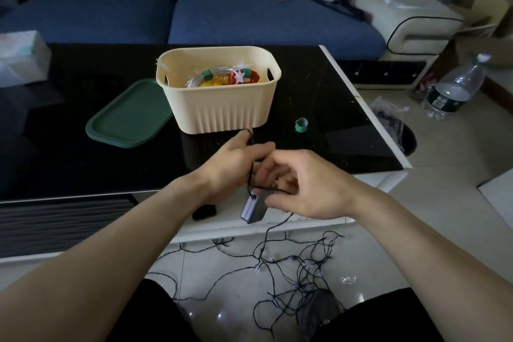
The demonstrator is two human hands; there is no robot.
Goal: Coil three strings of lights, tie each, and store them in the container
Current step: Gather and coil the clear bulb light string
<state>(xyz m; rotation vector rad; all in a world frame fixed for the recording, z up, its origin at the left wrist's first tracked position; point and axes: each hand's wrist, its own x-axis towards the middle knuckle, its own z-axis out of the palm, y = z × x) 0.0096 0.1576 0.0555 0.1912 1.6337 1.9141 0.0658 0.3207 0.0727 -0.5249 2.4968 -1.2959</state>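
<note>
The black table (83, 130) is in front of you, and the cream tub (222, 100) sits on it close to the near edge, with its green lid (127, 116) lying flat just beside it on your left. Two coiled strings of lights already rest inside the tub, so I think this black one is the last. Most of that black string of lights (299, 272) lies in a loose tangle on the floor between your knees, and only a short bit runs up to your hands. If you pull fast, the loops down there could knot tight or a small bulb could catch on the table's near edge. Your left hand (236, 164) is curled round the first turns of the string, and your right hand (302, 186) pinches the string just beside the little battery box (254, 208), which hangs below your fingers. That box could swing and bump the table, or slip and undo your turns. The small green tie (301, 125) stands near the tub, toward the table's right edge. It could roll off if you knock it.
</note>
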